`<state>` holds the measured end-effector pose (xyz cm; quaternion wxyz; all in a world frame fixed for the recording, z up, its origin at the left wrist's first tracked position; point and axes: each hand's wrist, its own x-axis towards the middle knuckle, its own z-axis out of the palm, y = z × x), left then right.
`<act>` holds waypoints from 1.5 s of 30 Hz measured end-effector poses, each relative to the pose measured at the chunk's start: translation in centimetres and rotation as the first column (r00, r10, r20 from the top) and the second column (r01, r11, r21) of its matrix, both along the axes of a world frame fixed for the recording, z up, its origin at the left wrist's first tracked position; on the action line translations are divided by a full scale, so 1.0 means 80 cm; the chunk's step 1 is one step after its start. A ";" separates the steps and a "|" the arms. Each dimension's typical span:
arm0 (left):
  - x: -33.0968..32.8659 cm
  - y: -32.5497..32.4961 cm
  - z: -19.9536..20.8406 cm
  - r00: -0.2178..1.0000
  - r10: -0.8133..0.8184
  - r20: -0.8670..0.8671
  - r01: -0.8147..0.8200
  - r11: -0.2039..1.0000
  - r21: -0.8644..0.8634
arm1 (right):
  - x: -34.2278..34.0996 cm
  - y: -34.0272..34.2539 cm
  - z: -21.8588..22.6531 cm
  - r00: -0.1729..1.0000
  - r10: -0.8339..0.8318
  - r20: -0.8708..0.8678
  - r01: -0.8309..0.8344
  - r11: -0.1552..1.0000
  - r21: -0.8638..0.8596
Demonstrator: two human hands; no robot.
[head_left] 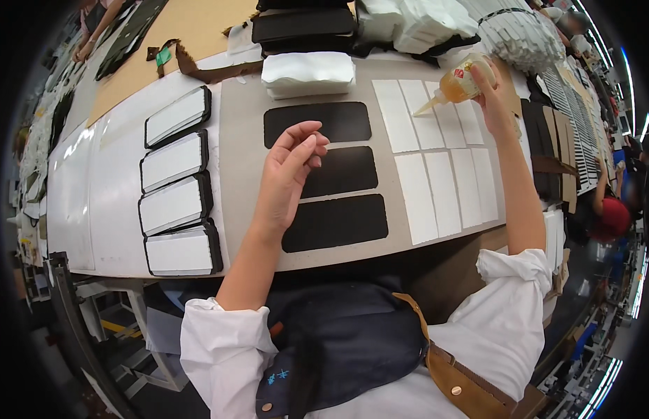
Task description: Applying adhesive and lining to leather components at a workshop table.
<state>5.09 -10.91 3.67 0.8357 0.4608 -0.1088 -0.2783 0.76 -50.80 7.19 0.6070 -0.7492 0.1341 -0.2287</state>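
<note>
My right hand [490, 94] is wrapped round a clear squeeze bottle [458, 84] of amber liquid, seemingly glue. Its long pointed nozzle tilts down to the left, over the white rectangular strips [415, 195] laid in two rows at the right of the work board. My left hand [291, 164] hovers over three black rounded panels [342, 223] in a column at the middle. Its fingers are loosely curled and somewhat apart, with nothing visible in them. The hand and forearm hide the left part of the upper two panels.
Black pieces topped with white strips [174, 164] line the left of the board [244, 202]. Behind the panels stand a white stack [308, 73] and a black stack [303, 31]. White bundles [415, 24] lie at the back. Other people are at the far left and right.
</note>
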 end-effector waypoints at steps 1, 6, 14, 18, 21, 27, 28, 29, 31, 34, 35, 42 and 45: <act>0.000 0.001 0.000 1.000 -0.001 0.001 0.001 1.000 0.000 | -0.005 0.000 -0.001 1.000 0.001 -0.001 -0.001 1.000 -0.002; -0.001 -0.002 0.001 1.000 -0.005 -0.010 0.005 1.000 -0.013 | -0.038 -0.001 -0.005 0.999 0.019 -0.036 -0.017 0.998 0.055; -0.001 -0.001 0.001 1.000 -0.008 -0.003 0.008 1.000 -0.005 | -0.053 -0.022 -0.002 0.999 0.023 0.036 -0.031 0.970 0.241; 0.000 -0.003 -0.002 1.000 -0.009 -0.004 0.009 1.000 -0.003 | -0.013 -0.047 -0.002 0.972 -0.109 0.207 0.066 0.977 0.203; 0.000 -0.002 0.000 1.000 -0.002 -0.006 0.002 1.000 -0.001 | 0.010 -0.057 -0.002 0.973 -0.135 0.189 0.108 0.984 0.145; 0.000 0.000 -0.001 1.000 0.016 -0.004 -0.015 1.000 0.011 | 0.026 -0.051 -0.005 0.978 -0.161 0.131 0.152 0.986 0.074; 0.000 0.000 -0.001 1.000 0.011 -0.002 -0.011 1.000 0.006 | 0.027 -0.052 -0.005 0.981 -0.161 0.108 0.157 0.986 0.051; 0.000 0.000 -0.001 1.000 0.007 -0.001 -0.007 1.000 0.001 | 0.028 -0.052 -0.006 0.981 -0.162 0.108 0.157 0.986 0.052; 0.001 -0.001 -0.004 1.000 0.004 -0.001 -0.004 1.000 -0.001 | 0.030 -0.051 -0.008 0.983 -0.147 0.111 0.144 0.989 0.036; 0.001 -0.002 -0.001 1.000 0.003 -0.003 -0.003 1.000 0.003 | 0.033 -0.053 -0.010 0.984 -0.146 0.106 0.143 0.989 0.040; 0.001 -0.002 0.000 1.000 0.004 -0.005 -0.004 1.000 0.008 | 0.032 -0.054 -0.010 0.984 -0.147 0.105 0.143 0.989 0.041; 0.000 -0.001 -0.001 1.000 0.005 -0.002 -0.005 1.000 0.002 | 0.021 -0.049 -0.002 0.990 -0.123 0.065 0.122 0.992 0.026; 0.000 -0.001 0.001 1.000 0.009 -0.005 -0.009 1.000 0.004 | 0.013 -0.055 -0.003 0.994 -0.107 0.034 0.105 0.993 0.044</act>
